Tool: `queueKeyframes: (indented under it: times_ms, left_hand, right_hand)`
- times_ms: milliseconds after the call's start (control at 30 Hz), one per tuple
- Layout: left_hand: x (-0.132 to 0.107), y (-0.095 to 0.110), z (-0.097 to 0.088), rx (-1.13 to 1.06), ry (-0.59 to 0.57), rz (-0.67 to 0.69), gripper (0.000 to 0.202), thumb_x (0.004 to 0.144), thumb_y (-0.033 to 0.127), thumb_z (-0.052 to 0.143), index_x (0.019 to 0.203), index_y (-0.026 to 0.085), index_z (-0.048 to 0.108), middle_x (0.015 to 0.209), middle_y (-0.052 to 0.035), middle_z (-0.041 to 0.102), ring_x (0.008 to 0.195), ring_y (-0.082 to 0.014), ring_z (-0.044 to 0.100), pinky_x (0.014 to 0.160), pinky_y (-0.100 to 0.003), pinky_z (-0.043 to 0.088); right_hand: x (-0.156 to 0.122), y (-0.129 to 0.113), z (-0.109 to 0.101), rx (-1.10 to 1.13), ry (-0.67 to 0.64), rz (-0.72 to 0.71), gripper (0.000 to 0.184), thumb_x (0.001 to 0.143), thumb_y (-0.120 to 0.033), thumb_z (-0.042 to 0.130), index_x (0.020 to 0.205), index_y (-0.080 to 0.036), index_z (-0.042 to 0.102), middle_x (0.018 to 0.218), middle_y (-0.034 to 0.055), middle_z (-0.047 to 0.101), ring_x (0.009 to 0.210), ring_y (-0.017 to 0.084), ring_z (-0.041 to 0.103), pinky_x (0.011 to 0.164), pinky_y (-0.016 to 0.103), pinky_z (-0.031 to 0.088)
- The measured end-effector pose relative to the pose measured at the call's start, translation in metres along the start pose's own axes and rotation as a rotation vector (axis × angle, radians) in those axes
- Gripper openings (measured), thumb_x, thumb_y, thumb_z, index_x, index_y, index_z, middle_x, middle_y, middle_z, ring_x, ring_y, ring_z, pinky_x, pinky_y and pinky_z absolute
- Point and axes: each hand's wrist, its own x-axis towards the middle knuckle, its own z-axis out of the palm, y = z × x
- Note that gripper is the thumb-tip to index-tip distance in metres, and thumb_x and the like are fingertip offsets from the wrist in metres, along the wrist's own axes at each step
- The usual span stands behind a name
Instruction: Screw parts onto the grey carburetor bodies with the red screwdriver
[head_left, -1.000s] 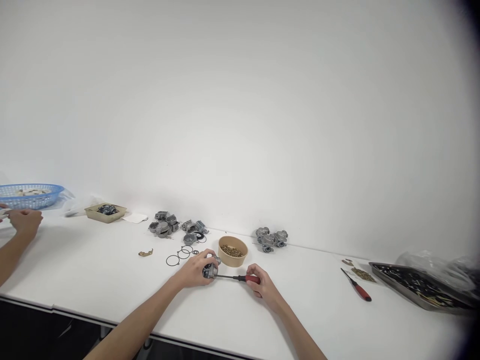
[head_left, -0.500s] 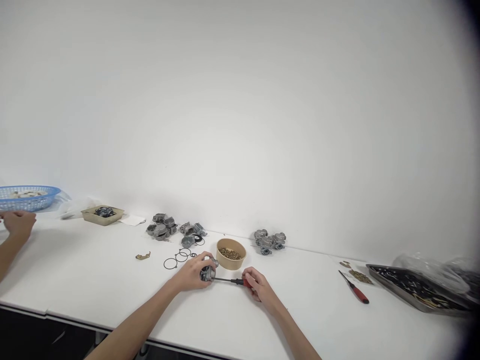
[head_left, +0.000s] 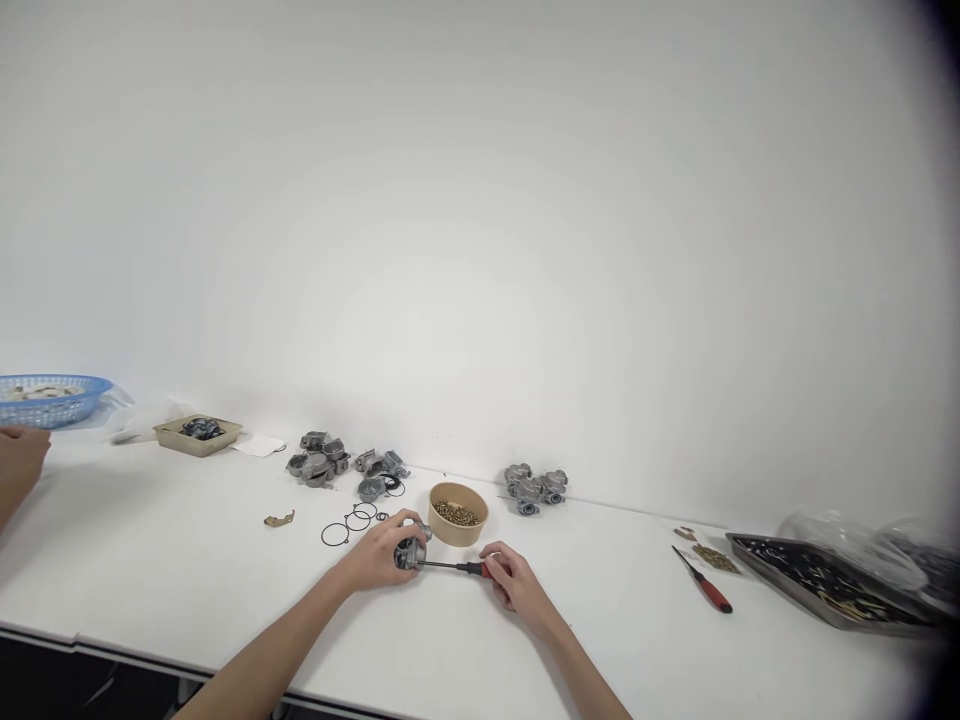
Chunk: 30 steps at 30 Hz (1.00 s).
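Note:
My left hand [head_left: 380, 556] is closed around a grey metal carburetor [head_left: 412, 551] on the white table. A red-handled screwdriver [head_left: 480, 569] is gripped in my right hand [head_left: 517, 585], its shaft level and its tip touching the right side of the carburetor. Whether a screw sits under the tip is too small to see. Just behind stands a round tan bowl [head_left: 458, 541] of small brass-coloured screws [head_left: 456, 514]. Thin black rubber rings [head_left: 335, 534] lie to the left of my left hand.
Grey metal parts [head_left: 316, 464] are heaped at the back, with more carburetors [head_left: 529, 489] right of the bowl. A second screwdriver [head_left: 712, 592] lies near a metal tray [head_left: 810, 590]. Far left are a brass bracket [head_left: 280, 520], a blue basket [head_left: 60, 408] and another person's hand [head_left: 22, 460].
The view has shifted slightly. My hands keep their hold, with the screwdriver still at the carburetor. The other person's hand has moved left, partly out of view.

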Motion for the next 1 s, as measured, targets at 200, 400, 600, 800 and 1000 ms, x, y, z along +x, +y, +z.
queueKeyframes:
  times_ms: [200, 400, 600, 800, 1000]
  left_hand:
    - [-0.001, 0.002, -0.001, 0.003, 0.001, 0.017, 0.036, 0.069, 0.019, 0.069, 0.103, 0.029, 0.063, 0.127, -0.0026, 0.054, 0.097, -0.021, 0.062, 0.087, -0.031, 0.049]
    - [-0.001, 0.001, -0.002, -0.006, -0.008, 0.007, 0.035, 0.07, 0.02, 0.07, 0.103, 0.028, 0.062, 0.127, -0.0026, 0.053, 0.096, -0.0204, 0.062, 0.087, -0.031, 0.049]
    - [0.0, 0.0, -0.003, 0.014, -0.013, 0.032, 0.035, 0.069, 0.019, 0.07, 0.102, 0.028, 0.062, 0.128, -0.0025, 0.053, 0.1, -0.0208, 0.061, 0.088, -0.031, 0.048]
    - [-0.001, 0.001, -0.002, 0.095, -0.013, 0.096, 0.032, 0.07, 0.019, 0.069, 0.1, 0.027, 0.062, 0.129, -0.0032, 0.053, 0.104, -0.0224, 0.061, 0.084, -0.03, 0.048]
    - [0.003, -0.003, 0.008, 0.299, -0.001, 0.195, 0.031, 0.075, 0.014, 0.063, 0.103, 0.028, 0.062, 0.137, -0.006, 0.052, 0.105, -0.0258, 0.057, 0.077, -0.032, 0.049]
  right_hand:
    - [0.001, 0.005, -0.003, 0.002, -0.027, -0.055, 0.041, 0.077, -0.05, 0.074, 0.1, -0.02, 0.057, 0.07, -0.0057, 0.045, 0.05, 0.005, 0.025, 0.046, 0.021, 0.018]
    - [0.001, 0.004, -0.002, 0.006, -0.035, -0.025, 0.042, 0.083, -0.055, 0.066, 0.094, -0.016, 0.061, 0.072, -0.0004, 0.056, 0.047, 0.004, 0.025, 0.044, 0.022, 0.016]
    - [0.001, 0.0, -0.001, -0.009, -0.089, -0.005, 0.048, 0.086, -0.063, 0.059, 0.079, -0.015, 0.056, 0.065, -0.0006, 0.055, 0.043, 0.003, 0.027, 0.042, 0.021, 0.013]
    - [0.004, 0.004, -0.006, -0.054, -0.112, 0.036, 0.053, 0.086, -0.066, 0.056, 0.067, -0.017, 0.048, 0.052, -0.0054, 0.045, 0.035, 0.003, 0.03, 0.035, 0.021, 0.011]
    - [0.01, 0.01, -0.004, -0.003, 0.016, 0.167, 0.053, 0.084, -0.068, 0.052, 0.063, -0.02, 0.046, 0.041, -0.0061, 0.043, 0.026, 0.006, 0.029, 0.03, 0.021, 0.013]
